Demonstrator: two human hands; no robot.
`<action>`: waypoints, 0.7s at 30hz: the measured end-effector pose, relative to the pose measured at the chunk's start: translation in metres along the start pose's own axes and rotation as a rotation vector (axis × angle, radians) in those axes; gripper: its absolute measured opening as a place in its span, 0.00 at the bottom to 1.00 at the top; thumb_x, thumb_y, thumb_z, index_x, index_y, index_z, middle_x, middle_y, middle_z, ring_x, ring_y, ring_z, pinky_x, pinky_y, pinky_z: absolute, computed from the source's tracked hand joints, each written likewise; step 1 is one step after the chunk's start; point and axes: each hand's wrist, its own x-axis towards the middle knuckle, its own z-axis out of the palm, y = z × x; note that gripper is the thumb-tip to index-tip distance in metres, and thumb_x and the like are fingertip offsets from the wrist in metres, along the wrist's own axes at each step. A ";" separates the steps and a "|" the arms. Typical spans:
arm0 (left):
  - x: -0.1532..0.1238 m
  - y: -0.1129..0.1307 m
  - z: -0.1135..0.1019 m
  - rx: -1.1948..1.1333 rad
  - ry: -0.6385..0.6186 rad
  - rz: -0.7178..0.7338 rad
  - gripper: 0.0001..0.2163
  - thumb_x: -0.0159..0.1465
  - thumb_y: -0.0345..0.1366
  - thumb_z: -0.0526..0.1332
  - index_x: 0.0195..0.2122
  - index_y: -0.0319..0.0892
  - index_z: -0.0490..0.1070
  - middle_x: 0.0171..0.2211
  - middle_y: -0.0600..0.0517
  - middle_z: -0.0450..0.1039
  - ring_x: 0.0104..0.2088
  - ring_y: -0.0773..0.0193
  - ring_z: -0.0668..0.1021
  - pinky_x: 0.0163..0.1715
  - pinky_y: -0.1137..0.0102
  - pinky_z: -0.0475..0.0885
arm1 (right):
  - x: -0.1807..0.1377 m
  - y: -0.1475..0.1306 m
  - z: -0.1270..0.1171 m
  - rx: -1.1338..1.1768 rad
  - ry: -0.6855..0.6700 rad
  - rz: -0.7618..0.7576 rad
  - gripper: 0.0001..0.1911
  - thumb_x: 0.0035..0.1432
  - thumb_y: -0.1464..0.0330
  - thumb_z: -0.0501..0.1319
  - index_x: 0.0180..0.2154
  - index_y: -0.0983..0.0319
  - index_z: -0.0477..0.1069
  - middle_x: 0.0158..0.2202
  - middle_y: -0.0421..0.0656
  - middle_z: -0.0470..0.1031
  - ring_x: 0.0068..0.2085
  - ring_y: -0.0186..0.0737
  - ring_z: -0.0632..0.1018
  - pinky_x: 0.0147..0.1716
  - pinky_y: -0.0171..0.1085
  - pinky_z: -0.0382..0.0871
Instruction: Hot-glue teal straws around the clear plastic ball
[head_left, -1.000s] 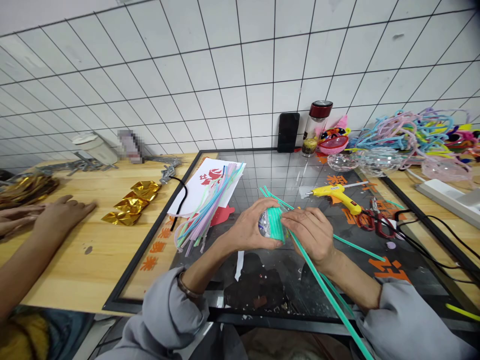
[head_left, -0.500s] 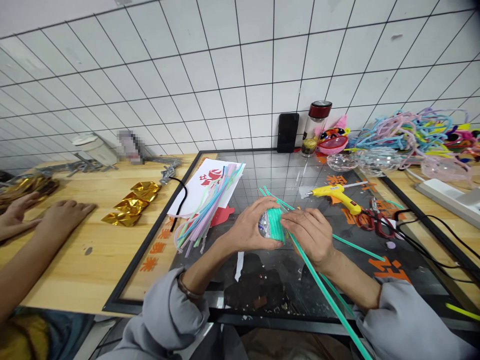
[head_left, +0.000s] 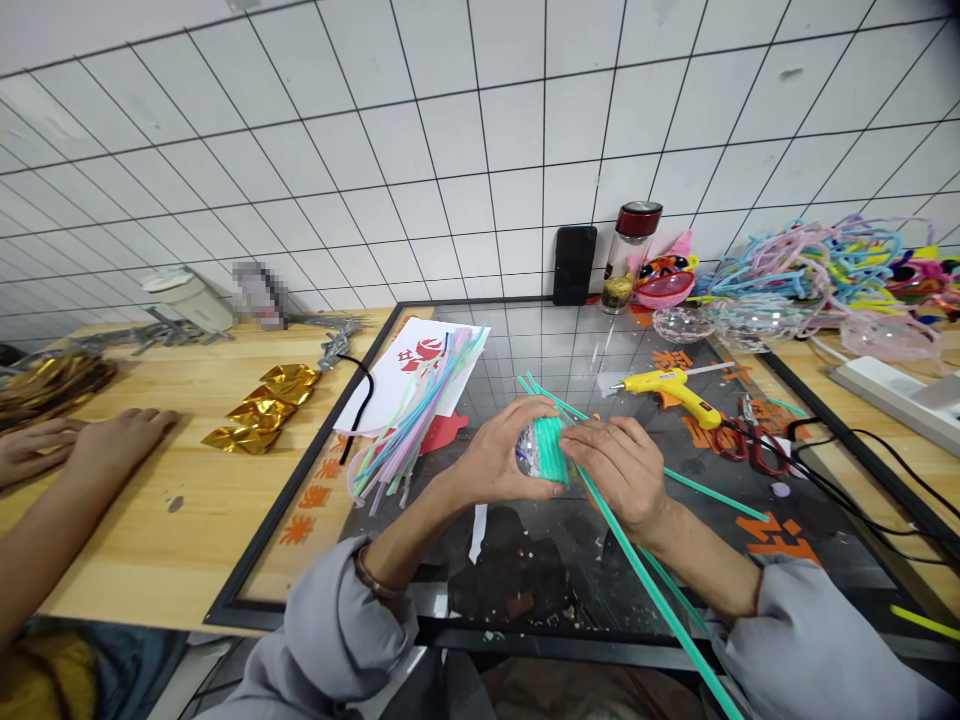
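My left hand (head_left: 504,452) is wrapped round a clear faceted plastic ball (head_left: 528,450), whose right part is covered by rows of green pipe cleaner (head_left: 553,450). Against the right side of the ball, my right hand (head_left: 621,468) pinches a long green pipe cleaner (head_left: 652,575) that trails down to the front edge. Its fingertips press close to the wound rows. More green strands stick out behind the hands and lie on the black glass mat beneath them. The underside of the ball is hidden by my palm.
Right of my hands lie a yellow glue gun (head_left: 671,388) and red-handled scissors (head_left: 750,445). Loose pipe cleaners (head_left: 427,410) rest on white paper at left. A phone (head_left: 575,264) and glass bottle (head_left: 628,260) stand by the wall. Another person's hands (head_left: 112,450) rest at far left beside gold foil (head_left: 262,408).
My hands and the ball stay almost exactly where they were. At far left, the other person's hands have shifted slightly left.
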 end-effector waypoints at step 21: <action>0.000 -0.002 0.001 0.022 0.014 0.032 0.36 0.45 0.39 0.75 0.54 0.44 0.63 0.55 0.41 0.70 0.57 0.47 0.73 0.59 0.52 0.68 | 0.000 -0.001 0.000 0.007 0.012 0.018 0.11 0.63 0.78 0.53 0.42 0.66 0.73 0.38 0.51 0.81 0.41 0.42 0.80 0.40 0.43 0.70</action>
